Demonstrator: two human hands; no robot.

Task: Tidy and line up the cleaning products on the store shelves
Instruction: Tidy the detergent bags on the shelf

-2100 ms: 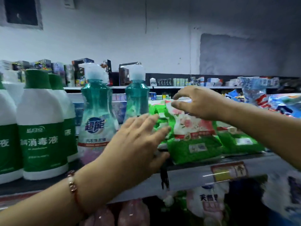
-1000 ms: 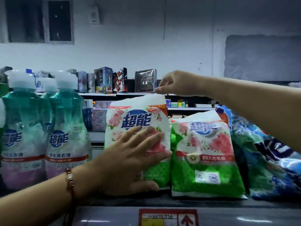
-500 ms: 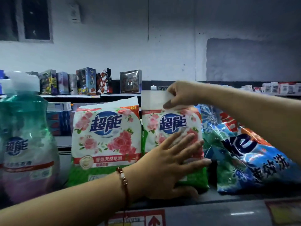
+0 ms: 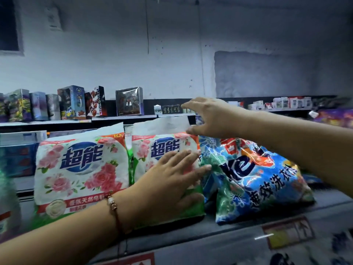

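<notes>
Two white-and-green detergent powder bags with pink roses stand upright side by side on the shelf (image 4: 219,229). The left bag (image 4: 82,169) stands free. My left hand (image 4: 172,180) presses flat against the front of the right bag (image 4: 150,142), fingers straight. My right hand (image 4: 212,117) hovers at that bag's top right corner with fingers spread; only the thumb is near the bag's edge. A blue detergent bag (image 4: 257,178) leans tilted against the right bag.
A blurred teal bottle (image 4: 7,197) shows at the far left edge. Boxed toys (image 4: 76,104) line a farther shelf behind. A yellow price tag (image 4: 286,234) sits on the shelf's front rail. More packets lie at the far right.
My right hand has let go of the right bag's top and opened its fingers. My left hand still presses the same bag. The view shifted slightly right.
</notes>
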